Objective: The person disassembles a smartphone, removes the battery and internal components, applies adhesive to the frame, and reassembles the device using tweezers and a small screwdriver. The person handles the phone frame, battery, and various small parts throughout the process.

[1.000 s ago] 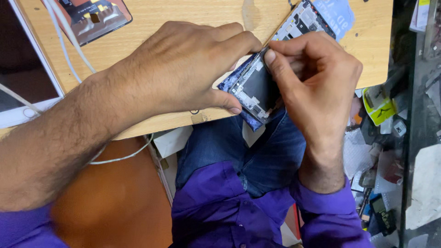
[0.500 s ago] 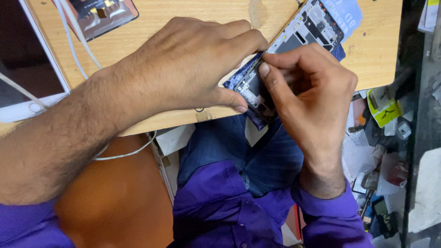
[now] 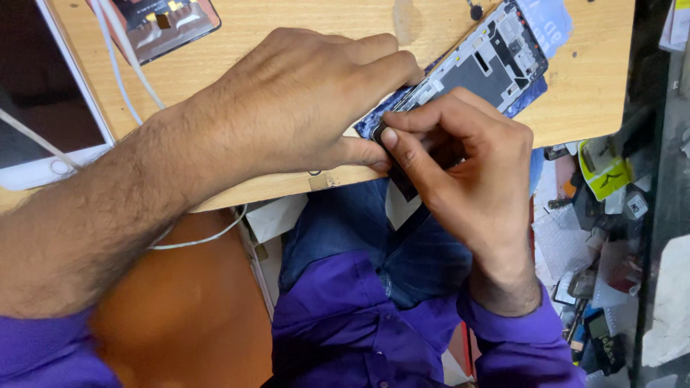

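An opened phone (image 3: 486,66) with its inner frame and circuit parts showing lies tilted at the front edge of a wooden table (image 3: 302,21). My left hand (image 3: 302,104) rests across its lower end, thumb pressed at the table edge and gripping the phone. My right hand (image 3: 467,179) is curled over the same lower end, forefinger and thumb pinching the dark bottom edge of the phone. The lower part of the phone is hidden under both hands.
A white tablet (image 3: 39,122) with a white cable (image 3: 122,65) lies at the left. Another opened phone (image 3: 162,21) sits at the top left. Loose parts, packets and small tools clutter the floor (image 3: 604,215) at the right. My blue-trousered lap is below the table.
Both hands and the phone have shifted up and right onto the table. My right forefinger has moved down to the phone's bottom edge, near my left thumb.
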